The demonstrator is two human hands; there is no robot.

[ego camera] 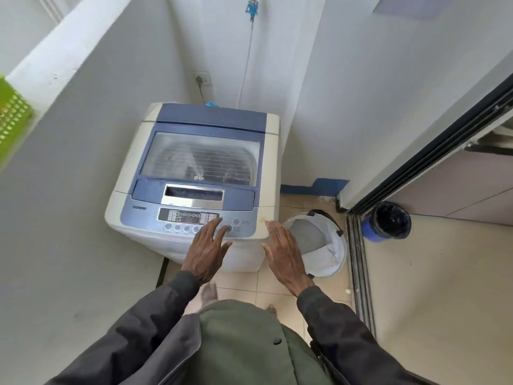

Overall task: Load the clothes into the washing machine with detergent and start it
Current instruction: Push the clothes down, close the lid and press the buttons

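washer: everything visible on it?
The washing machine is a top loader with a cream plastic body and a blue top, standing in a corner on a tiled floor. Its lid, with a clear window, is shut; the drum shows beneath. A control panel runs along the front. The left hand reaches flat over its buttons; the right hand is open by the front right corner.

- One camera only. It sits on the person's head.
- It looks forward and down.
- The washer [194, 173] is in the middle, close, seen from above and from its front side.
- The left hand [206, 250] and right hand [284, 252] show low in the middle, very near the camera.
- The wide lens bends the walls [83, 190] at the edges and takes in the floor [416, 273] on the right.
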